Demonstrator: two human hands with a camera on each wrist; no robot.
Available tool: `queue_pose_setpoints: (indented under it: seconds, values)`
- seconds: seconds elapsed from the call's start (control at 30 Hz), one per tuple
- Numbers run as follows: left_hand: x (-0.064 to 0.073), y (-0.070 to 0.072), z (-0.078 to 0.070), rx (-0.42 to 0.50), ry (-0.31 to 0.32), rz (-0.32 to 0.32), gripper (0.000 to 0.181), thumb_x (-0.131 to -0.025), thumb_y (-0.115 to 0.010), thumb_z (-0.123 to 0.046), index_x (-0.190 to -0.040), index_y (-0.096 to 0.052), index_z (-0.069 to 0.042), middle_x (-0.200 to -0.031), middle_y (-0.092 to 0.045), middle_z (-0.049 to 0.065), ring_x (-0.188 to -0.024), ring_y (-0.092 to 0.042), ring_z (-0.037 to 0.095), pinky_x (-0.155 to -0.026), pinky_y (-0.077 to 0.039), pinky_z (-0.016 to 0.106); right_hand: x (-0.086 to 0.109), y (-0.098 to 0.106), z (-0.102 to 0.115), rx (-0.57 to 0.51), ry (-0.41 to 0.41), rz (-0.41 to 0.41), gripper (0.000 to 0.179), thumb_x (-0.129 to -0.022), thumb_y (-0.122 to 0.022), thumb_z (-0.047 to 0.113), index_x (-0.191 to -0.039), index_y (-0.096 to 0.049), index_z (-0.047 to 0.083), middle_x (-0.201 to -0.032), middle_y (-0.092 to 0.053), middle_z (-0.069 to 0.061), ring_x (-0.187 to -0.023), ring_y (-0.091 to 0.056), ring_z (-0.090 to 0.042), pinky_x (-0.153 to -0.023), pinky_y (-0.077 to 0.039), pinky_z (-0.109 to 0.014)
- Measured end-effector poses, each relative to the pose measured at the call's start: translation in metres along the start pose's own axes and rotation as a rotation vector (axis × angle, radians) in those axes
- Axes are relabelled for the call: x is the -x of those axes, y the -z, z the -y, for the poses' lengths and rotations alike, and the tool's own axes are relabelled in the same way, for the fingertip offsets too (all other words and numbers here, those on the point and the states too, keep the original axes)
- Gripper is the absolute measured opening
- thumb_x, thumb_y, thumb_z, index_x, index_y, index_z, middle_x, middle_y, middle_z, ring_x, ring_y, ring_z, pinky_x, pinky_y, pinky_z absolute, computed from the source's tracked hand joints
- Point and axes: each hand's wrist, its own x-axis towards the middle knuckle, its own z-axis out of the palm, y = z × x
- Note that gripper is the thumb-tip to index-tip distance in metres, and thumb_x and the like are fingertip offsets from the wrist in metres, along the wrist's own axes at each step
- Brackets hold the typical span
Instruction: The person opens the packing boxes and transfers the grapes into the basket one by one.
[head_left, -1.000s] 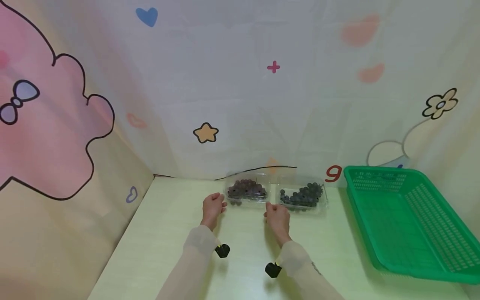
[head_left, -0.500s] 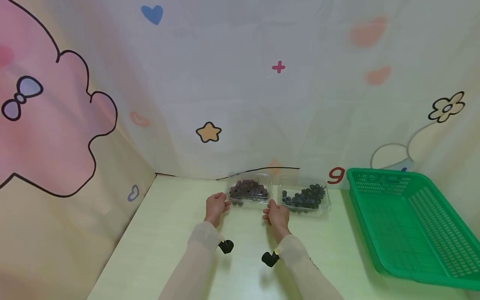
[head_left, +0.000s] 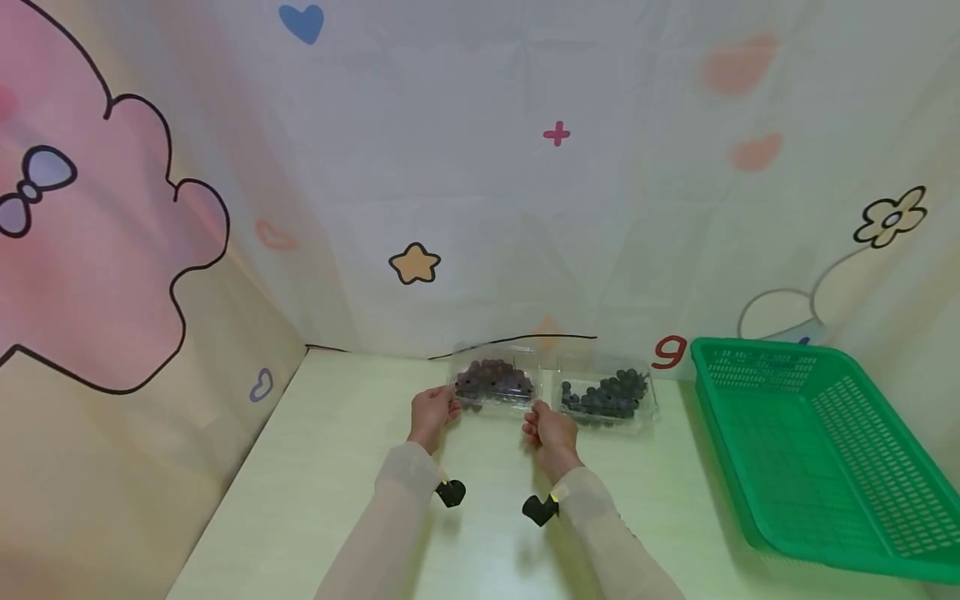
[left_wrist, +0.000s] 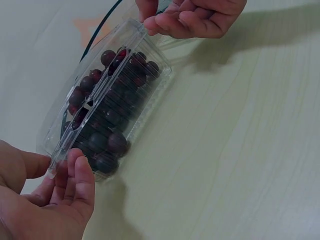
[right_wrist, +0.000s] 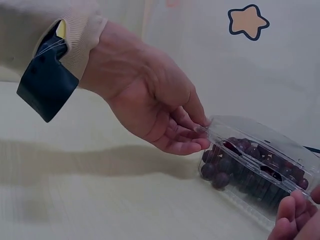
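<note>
A clear plastic clamshell box of dark red-purple grapes (head_left: 495, 385) sits at the back of the table, its lid down over the fruit. My left hand (head_left: 431, 419) pinches the rim at the box's near left corner between thumb and fingers. At the near right corner, my right hand (head_left: 552, 435) pinches the same rim; the right wrist view shows its thumb and fingertips (right_wrist: 201, 142) at the edge. Just right of that hand stands a second clear clamshell box of darker grapes (head_left: 607, 395), which neither hand holds.
A large green plastic basket (head_left: 750, 500) stands on the right of the pale table (head_left: 315, 500). A printed curtain (head_left: 480, 167) hangs right behind the boxes. A black wrist camera (head_left: 540, 510) is strapped at each cuff.
My left hand has come a little to the right onto the box's corner. My right fingers have shifted slightly at the other corner. Both boxes stay in place; the head view shifts slightly.
</note>
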Motion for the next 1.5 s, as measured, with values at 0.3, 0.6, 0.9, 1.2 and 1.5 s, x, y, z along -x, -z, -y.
queue_pose_setpoints:
  seconds: [0.3,0.6,0.9,1.2,1.5]
  values:
    - [0.007,0.005,-0.002,-0.022,-0.036,0.043,0.034,-0.105,-0.054,-0.004,-0.133,-0.058,0.014,-0.111,-0.069,0.026,-0.096,-0.071,0.030,-0.089,-0.060,0.036,0.004,0.008,0.000,0.035,-0.009,0.030,0.022,-0.100,-0.058,0.012,-0.109,-0.064,-0.007,-0.065,-0.064,0.003,-0.052,-0.058,-0.004,-0.047,-0.046,-0.017]
    - [0.015,0.019,-0.005,-0.054,-0.032,0.099,0.032,-0.104,-0.057,-0.003,-0.131,-0.059,0.014,-0.107,-0.069,0.023,-0.081,-0.068,0.016,-0.082,-0.060,0.030,0.011,0.017,0.002,0.074,-0.048,0.115,0.012,-0.094,-0.057,0.009,-0.094,-0.062,-0.002,-0.070,-0.063,0.000,-0.057,-0.057,-0.008,-0.052,-0.047,-0.020]
    - [0.020,0.030,-0.001,-0.037,-0.010,0.172,0.029,-0.105,-0.056,-0.002,-0.129,-0.059,0.014,-0.103,-0.068,0.019,-0.082,-0.067,0.015,-0.083,-0.059,0.030,0.017,0.021,0.003,0.052,-0.050,0.116,0.016,-0.096,-0.060,0.004,-0.104,-0.065,-0.009,-0.085,-0.067,-0.010,-0.067,-0.063,-0.013,-0.061,-0.055,-0.022]
    - [0.030,0.037,0.002,-0.047,-0.024,0.234,0.026,-0.104,-0.055,0.002,-0.124,-0.060,0.017,-0.100,-0.067,0.018,-0.081,-0.065,0.015,-0.076,-0.056,0.024,0.021,0.029,0.001,0.069,-0.045,0.139,0.018,-0.092,-0.061,-0.001,-0.106,-0.066,-0.012,-0.083,-0.067,-0.011,-0.067,-0.063,-0.013,-0.060,-0.055,-0.022]
    - [0.037,0.043,0.006,-0.145,-0.021,0.281,0.030,-0.105,-0.055,-0.003,-0.128,-0.058,0.016,-0.106,-0.067,0.021,-0.086,-0.067,0.017,-0.080,-0.059,0.027,0.028,0.041,-0.003,0.148,-0.066,0.199,0.021,-0.094,-0.061,0.003,-0.109,-0.065,-0.011,-0.082,-0.065,-0.009,-0.069,-0.061,-0.013,-0.062,-0.053,-0.023]
